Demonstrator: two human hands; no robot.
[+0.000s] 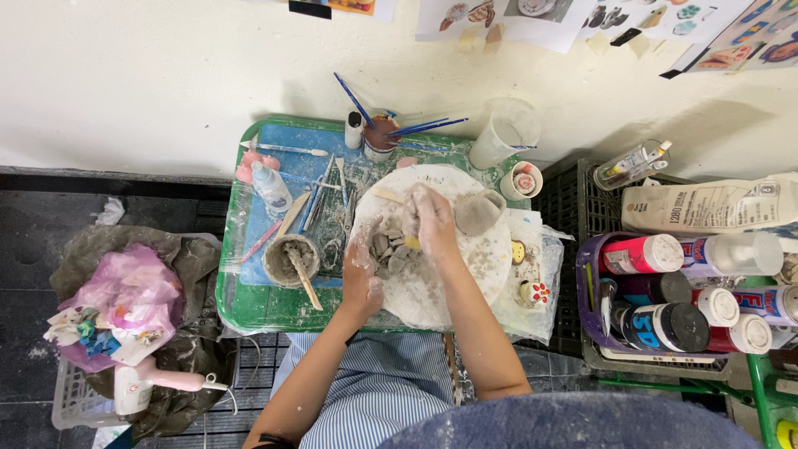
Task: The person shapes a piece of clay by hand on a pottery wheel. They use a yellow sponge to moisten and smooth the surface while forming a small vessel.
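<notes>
near the centre of the frame, both hands work grey clay pieces (391, 254) on a round white board (482, 266) that rests on a green tray (249, 308). the left hand (364, 270) cups the pieces from the left, fingers curled against them. the right hand (432, 218) presses down from above, closed on a small yellow tool (411, 242). judged from the loose, unshaped lumps, forming is at an early stage. a finished-looking clay cup (480, 212) lies just right of the right hand.
</notes>
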